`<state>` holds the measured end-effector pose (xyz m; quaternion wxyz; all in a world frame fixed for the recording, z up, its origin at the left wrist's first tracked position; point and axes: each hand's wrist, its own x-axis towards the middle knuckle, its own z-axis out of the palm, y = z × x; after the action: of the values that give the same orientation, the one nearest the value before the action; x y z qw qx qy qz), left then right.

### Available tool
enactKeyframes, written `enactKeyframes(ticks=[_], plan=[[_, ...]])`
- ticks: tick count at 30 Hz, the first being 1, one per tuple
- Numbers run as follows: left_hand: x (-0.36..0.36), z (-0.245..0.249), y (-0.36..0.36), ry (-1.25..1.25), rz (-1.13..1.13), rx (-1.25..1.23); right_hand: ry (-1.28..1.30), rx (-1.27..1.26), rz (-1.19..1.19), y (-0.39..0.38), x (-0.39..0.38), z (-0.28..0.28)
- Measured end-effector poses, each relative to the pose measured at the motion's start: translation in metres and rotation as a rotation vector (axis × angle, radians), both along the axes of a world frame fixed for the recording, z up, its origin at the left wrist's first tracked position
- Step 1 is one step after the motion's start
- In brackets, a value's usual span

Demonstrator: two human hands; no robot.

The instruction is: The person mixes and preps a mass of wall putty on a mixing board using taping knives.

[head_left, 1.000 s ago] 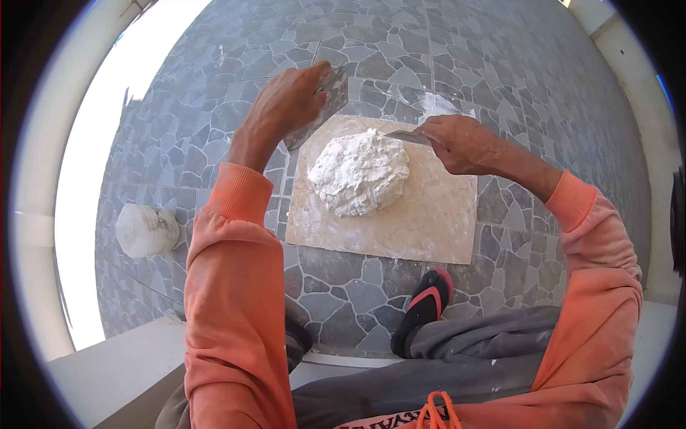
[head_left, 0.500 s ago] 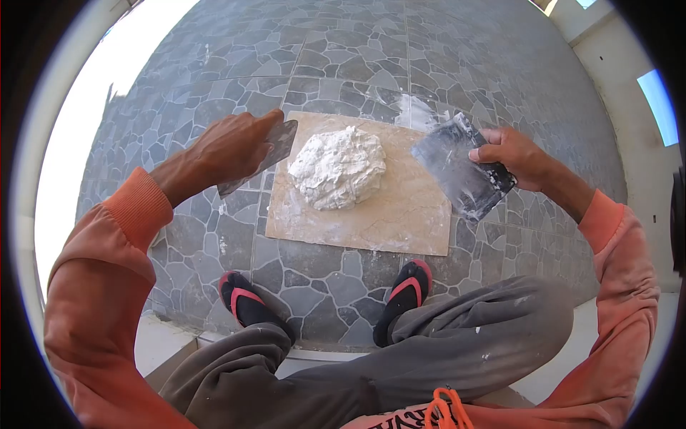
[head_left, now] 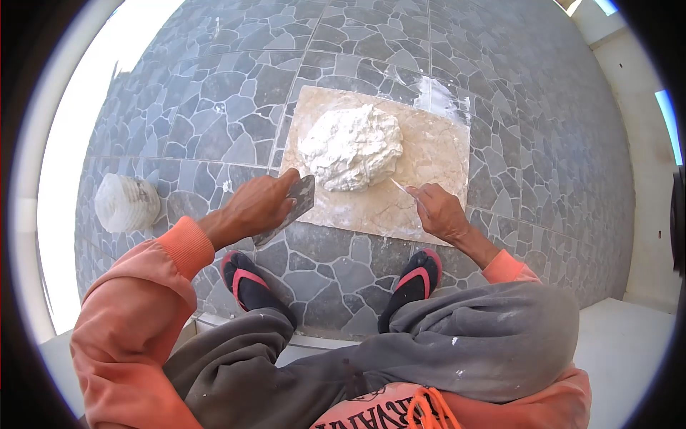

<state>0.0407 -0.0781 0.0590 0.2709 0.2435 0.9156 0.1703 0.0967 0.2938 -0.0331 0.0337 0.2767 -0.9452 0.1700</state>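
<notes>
A mound of white putty-like paste (head_left: 354, 146) sits on the left part of a tan square tile (head_left: 429, 207). My left hand (head_left: 261, 204) is closed around a flat metal scraper (head_left: 299, 200), its blade tilted near the tile's front left corner. By the tile's lower right, my right hand (head_left: 439, 213) grips another scraper (head_left: 400, 186). That one is turned nearly edge-on, so only a thin pale strip of it shows, pointing toward the paste. Neither blade visibly touches the mound.
The floor (head_left: 221, 132) has a grey stone-pattern finish. White smears (head_left: 439, 99) mark it behind the tile. A whitish ribbed, rounded object (head_left: 127, 204) stands at the left. My feet in flip-flops (head_left: 418, 282) are close to the tile's front edge.
Both hands have come nearer the body and inward. The right scraper has turned from showing its broad dark face to nearly edge-on. The view has shifted, bringing the whitish object into sight.
</notes>
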Motion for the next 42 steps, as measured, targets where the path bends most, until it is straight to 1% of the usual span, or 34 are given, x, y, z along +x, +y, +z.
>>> enactKeyframes(ticks=[1, 4, 5, 8, 11, 14, 17, 18, 20, 23, 26, 29, 32, 35, 38, 41, 42], plan=[[-0.001, -0.002, -0.002, -0.007, -0.002, -0.014, 0.099, 0.057, 0.093, -0.001, 0.000, -0.014], [-0.002, -0.013, -0.004, -0.020, -0.009, -0.020, 0.084, 0.278, 0.158, -0.008, 0.015, -0.041], [-0.002, -0.016, -0.004, -0.016, -0.008, 0.000, 0.023, 0.363, 0.153, -0.010, 0.021, -0.051], [-0.009, -0.019, -0.001, -0.041, -0.006, 0.020, 0.004, 0.372, 0.116, -0.019, 0.024, -0.052], [-0.013, -0.027, 0.001, -0.064, -0.038, 0.038, 0.134, 0.302, 0.065, -0.030, 0.015, -0.035], [-0.015, -0.035, 0.002, -0.049, -0.088, 0.044, 0.179, 0.350, 0.023, -0.038, 0.009, -0.051], [-0.021, -0.034, 0.007, -0.061, -0.087, 0.027, 0.126, 0.521, 0.061, -0.045, 0.013, -0.062], [-0.021, -0.035, 0.006, -0.077, -0.074, 0.020, 0.106, 0.515, 0.061, -0.042, 0.014, -0.065], [-0.023, -0.037, 0.005, -0.073, -0.055, 0.039, 0.058, 0.512, 0.078, -0.042, 0.010, -0.039], [-0.025, -0.042, 0.004, -0.064, -0.040, 0.051, 0.155, 0.522, -0.025, -0.042, -0.001, -0.031], [-0.024, -0.039, 0.006, -0.037, -0.047, 0.034, 0.134, 0.583, 0.119, -0.031, 0.000, -0.067], [-0.021, -0.033, 0.006, -0.058, -0.045, 0.027, -0.005, 0.579, 0.112, -0.036, 0.001, -0.038], [-0.014, -0.032, 0.008, -0.063, -0.070, 0.025, 0.111, 0.527, -0.024, -0.039, -0.003, -0.027], [-0.008, -0.030, 0.010, -0.071, -0.072, 0.016, 0.121, 0.522, 0.093, -0.029, -0.001, -0.078], [-0.005, -0.023, 0.012, -0.089, -0.050, 0.018, -0.010, 0.577, 0.081, -0.036, 0.003, -0.049], [0.003, -0.025, 0.015, -0.101, -0.053, 0.041, 0.160, 0.502, -0.018, -0.047, 0.003, -0.031], [0.005, -0.026, 0.016, -0.112, -0.062, 0.037, 0.165, 0.485, 0.010, -0.046, 0.004, -0.040]])
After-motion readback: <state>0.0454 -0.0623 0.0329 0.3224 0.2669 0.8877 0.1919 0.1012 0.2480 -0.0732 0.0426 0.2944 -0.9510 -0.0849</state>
